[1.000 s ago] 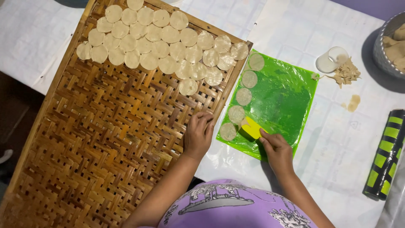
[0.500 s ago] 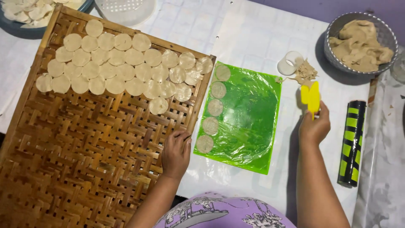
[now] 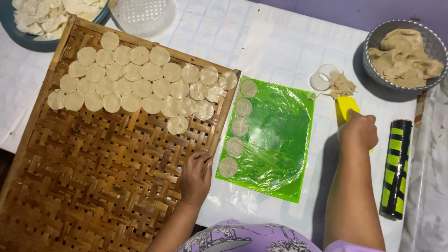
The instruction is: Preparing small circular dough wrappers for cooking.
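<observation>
My right hand (image 3: 358, 131) grips a yellow scraper (image 3: 347, 107) on the white table cover, just below a small heap of dough scraps (image 3: 342, 86) and a clear round cutter (image 3: 324, 77). My left hand (image 3: 196, 177) rests on the right edge of a woven bamboo tray (image 3: 93, 177), fingers curled on its rim. Rows of flat dough discs (image 3: 140, 86) fill the tray's upper part. To the right of the tray lies a green plastic sheet (image 3: 275, 140) with a column of several discs (image 3: 234, 147) along its left edge.
A grey bowl of dough (image 3: 403, 53) stands at the top right. A black and green roller (image 3: 395, 168) lies at the right. A blue basin of discs (image 3: 42, 18) and a white perforated lid (image 3: 142, 16) sit at the top left.
My right hand has carried the yellow scraper from the green sheet's lower left edge over to the right, beside the dough scraps. The left hand has stayed on the tray's edge.
</observation>
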